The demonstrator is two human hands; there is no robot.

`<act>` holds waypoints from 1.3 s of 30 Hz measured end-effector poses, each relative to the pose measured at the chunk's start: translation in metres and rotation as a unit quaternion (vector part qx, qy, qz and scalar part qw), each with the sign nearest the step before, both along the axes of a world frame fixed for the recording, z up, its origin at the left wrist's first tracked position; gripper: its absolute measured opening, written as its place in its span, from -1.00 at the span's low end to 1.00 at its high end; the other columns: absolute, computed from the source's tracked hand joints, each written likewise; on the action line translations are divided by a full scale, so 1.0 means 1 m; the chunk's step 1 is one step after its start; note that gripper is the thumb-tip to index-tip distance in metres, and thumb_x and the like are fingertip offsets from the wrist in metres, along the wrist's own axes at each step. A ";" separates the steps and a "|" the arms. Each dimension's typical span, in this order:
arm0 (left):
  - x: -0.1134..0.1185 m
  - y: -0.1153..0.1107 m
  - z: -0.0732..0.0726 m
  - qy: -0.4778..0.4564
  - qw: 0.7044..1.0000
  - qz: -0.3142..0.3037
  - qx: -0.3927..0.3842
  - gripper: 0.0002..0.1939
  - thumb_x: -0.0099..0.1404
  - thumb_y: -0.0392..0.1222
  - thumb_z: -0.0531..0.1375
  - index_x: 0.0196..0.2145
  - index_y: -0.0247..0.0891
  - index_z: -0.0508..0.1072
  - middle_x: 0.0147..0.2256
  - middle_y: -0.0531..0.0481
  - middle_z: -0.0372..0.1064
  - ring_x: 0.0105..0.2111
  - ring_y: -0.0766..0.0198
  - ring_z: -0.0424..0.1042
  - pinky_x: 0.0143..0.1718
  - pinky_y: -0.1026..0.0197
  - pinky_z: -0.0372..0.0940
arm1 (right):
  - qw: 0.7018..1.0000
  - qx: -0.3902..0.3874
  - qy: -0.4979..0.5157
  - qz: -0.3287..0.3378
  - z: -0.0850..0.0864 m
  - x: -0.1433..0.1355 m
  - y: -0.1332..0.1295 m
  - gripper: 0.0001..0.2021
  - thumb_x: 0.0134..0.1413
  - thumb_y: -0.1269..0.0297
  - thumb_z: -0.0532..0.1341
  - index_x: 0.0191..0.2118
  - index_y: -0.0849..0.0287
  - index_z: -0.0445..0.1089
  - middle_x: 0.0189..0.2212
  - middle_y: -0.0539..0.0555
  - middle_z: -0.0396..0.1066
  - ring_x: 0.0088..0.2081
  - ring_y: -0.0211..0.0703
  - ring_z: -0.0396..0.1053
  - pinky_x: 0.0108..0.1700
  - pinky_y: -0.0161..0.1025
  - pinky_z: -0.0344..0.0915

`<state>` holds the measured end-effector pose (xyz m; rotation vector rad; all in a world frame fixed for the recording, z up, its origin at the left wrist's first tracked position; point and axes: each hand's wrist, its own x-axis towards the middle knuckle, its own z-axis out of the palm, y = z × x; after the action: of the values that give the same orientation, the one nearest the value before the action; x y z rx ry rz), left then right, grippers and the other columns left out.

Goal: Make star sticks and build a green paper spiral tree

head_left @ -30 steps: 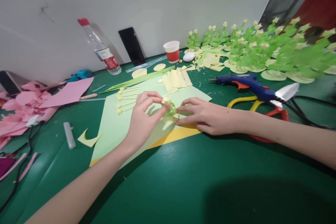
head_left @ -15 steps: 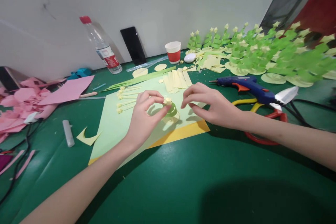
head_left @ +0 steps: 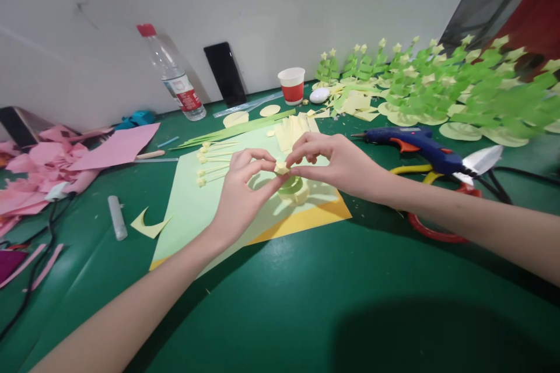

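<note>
Between my hands a small pale-yellow paper star (head_left: 281, 168) tops a curled green paper strip (head_left: 290, 185). Below the curl a pale round paper base (head_left: 301, 194) is partly visible. My left hand (head_left: 242, 186) pinches the star from the left with thumb and fingers. From the right, my right hand (head_left: 335, 160) has its thumb and fingertips closed on the star's other side. Under both hands lies a light green paper sheet (head_left: 186, 204) with a yellow edge. Several star-tipped sticks (head_left: 214, 170) lie beside my left hand.
A blue glue gun (head_left: 415, 143) and scissors (head_left: 437, 230) lie near my right forearm. Finished green paper trees (head_left: 472, 87) crowd the back right. A paper cup (head_left: 291, 90), phone (head_left: 226, 74) and bottle (head_left: 184, 90) stand by the wall. Pink paper (head_left: 116, 145) is at left.
My right hand has moved left, and its fingers have closed on the star. My left hand stays at the star. The view has shifted slightly.
</note>
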<state>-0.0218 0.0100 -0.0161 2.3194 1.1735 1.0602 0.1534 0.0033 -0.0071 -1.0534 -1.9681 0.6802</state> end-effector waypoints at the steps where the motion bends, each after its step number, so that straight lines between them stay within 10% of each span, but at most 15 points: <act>1: 0.000 0.000 0.000 0.001 1.000 -0.001 0.003 -0.90 0.16 -0.24 0.20 -0.50 -0.18 0.37 -0.31 0.05 0.33 -0.17 0.19 0.29 -0.11 0.09 0.19 | 1.000 -0.004 -0.003 0.001 0.000 0.000 0.001 -0.90 -0.03 0.35 0.19 -0.40 0.20 0.46 -0.44 0.01 0.30 -0.42 -0.30 0.21 -0.42 -0.33 0.11; 28: -0.011 -0.003 0.001 -0.011 1.000 0.024 0.005 -0.87 0.16 -0.19 0.17 -0.32 -0.16 0.27 -0.23 0.02 0.30 -0.15 0.18 0.27 -0.10 0.13 0.18 | 1.000 0.019 0.018 0.008 -0.001 0.006 0.008 -0.89 -0.02 0.28 0.19 -0.46 0.21 0.33 -0.41 0.02 0.32 -0.40 -0.30 0.21 -0.32 -0.28 0.18; 39: -0.041 0.001 -0.021 0.202 0.966 -0.097 0.127 -0.79 0.28 -0.36 0.01 -0.20 -0.21 0.37 -0.18 -0.08 0.43 -0.13 0.11 0.30 -0.01 -0.04 0.12 | 0.997 0.041 0.050 -0.035 -0.017 -0.001 0.014 -0.92 -0.05 0.34 0.20 -0.43 0.23 0.41 -0.43 0.02 0.35 -0.47 -0.35 0.20 -0.38 -0.32 0.19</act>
<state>-0.0625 0.0112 -0.0369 2.8834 0.9548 0.7231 0.1528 0.0169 -0.0245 -1.0149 -1.8483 0.5974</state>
